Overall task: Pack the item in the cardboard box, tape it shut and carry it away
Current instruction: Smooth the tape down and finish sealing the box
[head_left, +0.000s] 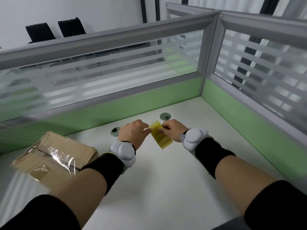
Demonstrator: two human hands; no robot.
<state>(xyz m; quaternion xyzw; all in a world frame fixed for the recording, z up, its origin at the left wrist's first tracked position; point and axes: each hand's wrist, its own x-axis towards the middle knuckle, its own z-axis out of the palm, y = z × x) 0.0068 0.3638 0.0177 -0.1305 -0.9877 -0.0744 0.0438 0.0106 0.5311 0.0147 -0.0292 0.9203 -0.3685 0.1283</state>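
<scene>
White desk (166, 171) walled by green-and-glass partition (116, 83); cardboard box (54, 156) lying at desk's left edge, clear tape across its top, apart from both hands; left hand (132, 132) and right hand (172, 130) each pinching a yellowish tape roll (162, 138) between them, mid-desk.

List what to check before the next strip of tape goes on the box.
1. Tape in hand: ok. The right hand grips the yellow tape.
2. Free end found: cannot tell. The left hand pinches the tape's far edge, but no lifted end shows.
3. Box within reach: ok. The box sits on the desk beside the left forearm.
4. Flaps down: ok. The top lies flat, with clear tape across it.
5. Seam fully covered: cannot tell. The view is blurred and the forearm hides the near corner.
</scene>
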